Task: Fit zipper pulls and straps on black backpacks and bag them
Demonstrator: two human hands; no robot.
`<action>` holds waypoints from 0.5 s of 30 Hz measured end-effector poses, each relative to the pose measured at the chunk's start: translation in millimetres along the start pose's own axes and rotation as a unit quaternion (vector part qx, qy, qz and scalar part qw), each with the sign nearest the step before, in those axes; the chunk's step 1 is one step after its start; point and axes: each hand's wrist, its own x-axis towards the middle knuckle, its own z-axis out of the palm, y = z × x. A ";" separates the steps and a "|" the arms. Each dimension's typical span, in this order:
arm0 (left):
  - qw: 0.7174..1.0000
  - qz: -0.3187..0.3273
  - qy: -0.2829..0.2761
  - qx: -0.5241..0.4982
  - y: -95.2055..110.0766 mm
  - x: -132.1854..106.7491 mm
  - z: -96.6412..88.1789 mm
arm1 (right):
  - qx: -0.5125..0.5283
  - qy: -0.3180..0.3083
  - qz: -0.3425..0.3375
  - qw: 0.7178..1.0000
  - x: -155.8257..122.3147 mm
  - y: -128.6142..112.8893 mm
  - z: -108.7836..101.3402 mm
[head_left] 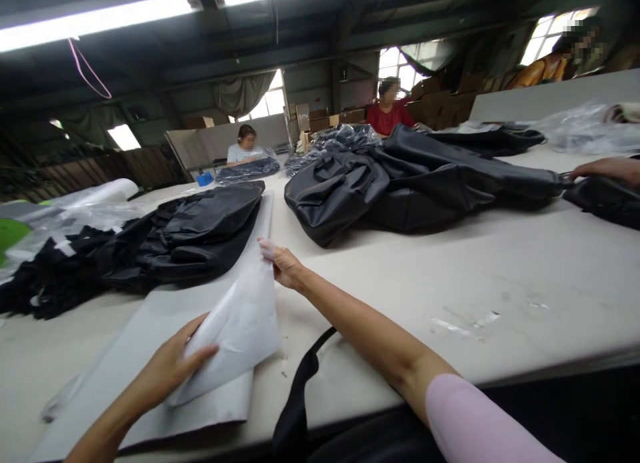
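Note:
My left hand [187,353] grips the lower left side of a thin white sheet [245,326], thumb on top and fingers behind it. My right hand [284,264] pinches the same sheet along its far right edge. Between the hands the sheet is lifted and curled. More pale sheets [227,399] lie flat under it on the table. Just beyond, a black leather-like bag [200,229] rests over the far part of the sheets. A black strap [299,389] hangs over the front edge of the table, below my right forearm.
Black leather-like bags [400,176] are heaped on the white table [380,276]. Black fabric pieces [65,266] and clear plastic [95,216] lie left. Another person's hand [607,169] touches black material at the right. Several people work behind; a blue object [205,179] sits at the far edge.

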 end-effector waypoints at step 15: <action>0.869 -0.256 0.063 -0.419 -12.0 -40.0 -1.3 | -0.441 0.043 -0.062 0.894 22.5 11.2 -48.3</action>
